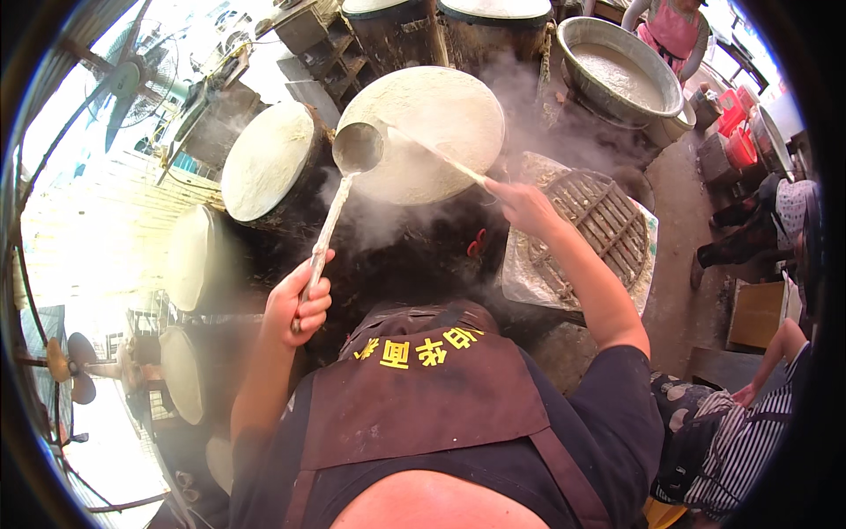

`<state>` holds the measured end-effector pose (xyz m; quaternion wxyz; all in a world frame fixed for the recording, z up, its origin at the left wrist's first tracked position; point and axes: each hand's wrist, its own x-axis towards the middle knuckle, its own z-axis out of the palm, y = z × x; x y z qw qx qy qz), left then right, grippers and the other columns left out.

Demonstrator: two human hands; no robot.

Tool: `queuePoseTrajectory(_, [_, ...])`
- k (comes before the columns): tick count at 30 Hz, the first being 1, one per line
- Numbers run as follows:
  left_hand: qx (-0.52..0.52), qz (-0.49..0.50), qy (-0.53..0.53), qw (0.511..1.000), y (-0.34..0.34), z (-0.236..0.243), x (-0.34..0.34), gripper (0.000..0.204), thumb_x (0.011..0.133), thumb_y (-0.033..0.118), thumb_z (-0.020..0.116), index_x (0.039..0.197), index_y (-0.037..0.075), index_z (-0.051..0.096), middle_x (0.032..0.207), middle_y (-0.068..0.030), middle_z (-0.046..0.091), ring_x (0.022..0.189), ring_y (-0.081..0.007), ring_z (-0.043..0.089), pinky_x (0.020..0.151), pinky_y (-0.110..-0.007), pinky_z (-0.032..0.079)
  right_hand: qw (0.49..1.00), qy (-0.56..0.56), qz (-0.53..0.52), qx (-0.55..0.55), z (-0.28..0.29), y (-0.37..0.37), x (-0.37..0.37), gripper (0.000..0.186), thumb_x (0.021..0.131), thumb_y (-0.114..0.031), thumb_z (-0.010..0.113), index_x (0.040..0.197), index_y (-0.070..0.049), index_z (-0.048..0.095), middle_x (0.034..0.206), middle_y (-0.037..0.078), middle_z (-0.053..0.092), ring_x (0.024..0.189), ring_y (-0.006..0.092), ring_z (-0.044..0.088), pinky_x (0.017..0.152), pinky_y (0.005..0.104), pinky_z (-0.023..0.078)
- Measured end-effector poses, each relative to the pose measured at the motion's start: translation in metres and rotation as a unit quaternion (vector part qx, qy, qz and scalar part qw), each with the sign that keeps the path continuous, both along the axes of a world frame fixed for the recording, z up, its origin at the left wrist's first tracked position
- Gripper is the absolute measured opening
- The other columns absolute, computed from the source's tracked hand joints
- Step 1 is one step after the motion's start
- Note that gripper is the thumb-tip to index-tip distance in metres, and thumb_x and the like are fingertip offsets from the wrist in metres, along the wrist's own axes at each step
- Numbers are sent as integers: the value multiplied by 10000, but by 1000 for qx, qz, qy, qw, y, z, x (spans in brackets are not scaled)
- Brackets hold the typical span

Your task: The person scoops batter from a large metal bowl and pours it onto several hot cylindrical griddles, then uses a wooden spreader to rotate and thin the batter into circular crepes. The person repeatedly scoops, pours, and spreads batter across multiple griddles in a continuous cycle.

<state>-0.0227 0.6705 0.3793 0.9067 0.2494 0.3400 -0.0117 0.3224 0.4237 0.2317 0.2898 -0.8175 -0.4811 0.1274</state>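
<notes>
My left hand [302, 298] is closed round a metal handle [331, 220] coated in a pale, batter-like layer. It reaches up to the lower rim of a round metal ladle bowl [359, 147]. In my right hand [522, 206] is the end of a long, pale, thin stick [436, 154], which runs up left to the bowl's other side. I cannot tell which of the two is fixed to the bowl. The bowl hangs over the left edge of a big steaming round top [432, 115], covered in a cream-coloured layer. What the bowl holds is unclear.
More pale round tops [269, 161] curve along the left. A wide metal basin [617, 75] of whitish liquid stands at upper right. Near my right forearm, a wooden slatted rack [595, 220] lies on a white-smeared surface. Other people [674, 35] are at the right; fans [132, 78] at left.
</notes>
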Motion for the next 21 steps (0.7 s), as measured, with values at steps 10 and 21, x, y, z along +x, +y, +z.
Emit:
queuePoseTrajectory(10, [383,-96,91,914,17,-42,82,299,978,200,504,1266,118,500,683,16,445,464,-50,400,364,-214,345,953,193,-202,120,-17,-35,-147,530,812,-47,592,1336,-47,509,1136,218,629,1015,337,638,902,367,494])
queuePoseTrajectory(21, [278,-131,77,948,-66,-30,114,191,932,97,523,1095,96,423,758,-26,448,539,-109,476,440,-337,525,833,465,-230,193,-34,12,-236,605,906,-29,511,1476,-177,370,750,55,591,470,73,497,398,259,432])
